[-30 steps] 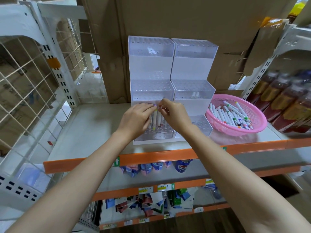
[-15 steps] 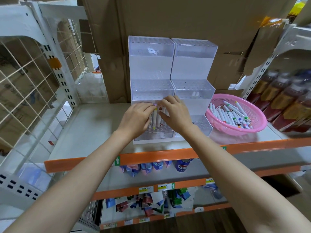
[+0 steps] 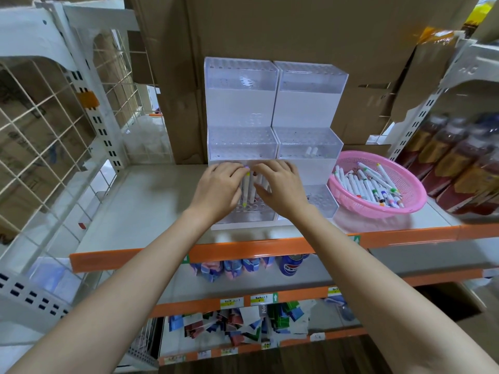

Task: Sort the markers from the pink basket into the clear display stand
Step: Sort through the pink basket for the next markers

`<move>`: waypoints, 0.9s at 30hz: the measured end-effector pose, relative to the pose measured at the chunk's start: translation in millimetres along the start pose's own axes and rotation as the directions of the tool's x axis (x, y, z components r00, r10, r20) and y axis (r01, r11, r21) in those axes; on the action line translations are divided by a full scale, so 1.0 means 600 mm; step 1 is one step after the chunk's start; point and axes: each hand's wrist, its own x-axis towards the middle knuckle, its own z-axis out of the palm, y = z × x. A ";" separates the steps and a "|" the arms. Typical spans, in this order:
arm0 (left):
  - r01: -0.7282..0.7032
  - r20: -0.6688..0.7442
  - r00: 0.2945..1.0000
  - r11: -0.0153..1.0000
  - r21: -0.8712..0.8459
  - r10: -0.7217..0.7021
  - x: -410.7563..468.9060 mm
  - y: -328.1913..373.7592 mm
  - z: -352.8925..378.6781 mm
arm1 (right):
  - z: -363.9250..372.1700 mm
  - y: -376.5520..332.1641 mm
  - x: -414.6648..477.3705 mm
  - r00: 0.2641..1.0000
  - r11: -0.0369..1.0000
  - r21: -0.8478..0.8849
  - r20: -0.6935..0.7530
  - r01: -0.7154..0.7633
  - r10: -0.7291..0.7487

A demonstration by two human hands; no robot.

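My hands (image 3: 253,187) cover the stand's (image 3: 240,109) lowest tier; bottles (image 3: 459,163) at right blur and run off-frame.

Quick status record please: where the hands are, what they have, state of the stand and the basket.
left hand: over the stand's lowest left tier, fingers on upright markers
right hand: same tier, fingers on the same cluster
markers in hands: a few white barrels, standing upright; whether seated in holes, cannot tell
clear display stand: two stepped units side by side; top tiers empty
middle right tier: two white markers
pink basket: right of the stand, many markers left
shelf: grey, orange front edge
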 end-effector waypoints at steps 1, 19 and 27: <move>0.020 -0.004 1.000 1.000 0.001 -0.020 0.004 0.005 -0.001 | -0.004 0.003 -0.002 1.000 1.000 0.006 0.018 -0.010 0.010; -0.122 0.112 0.983 0.975 -0.186 0.144 0.176 0.276 0.097 | -0.121 0.285 -0.131 0.943 0.940 -0.211 0.143 -0.267 0.300; -0.041 0.356 0.929 0.984 -0.171 0.100 0.259 0.363 0.185 | -0.146 0.410 -0.161 0.835 0.893 -0.209 0.320 -0.398 0.447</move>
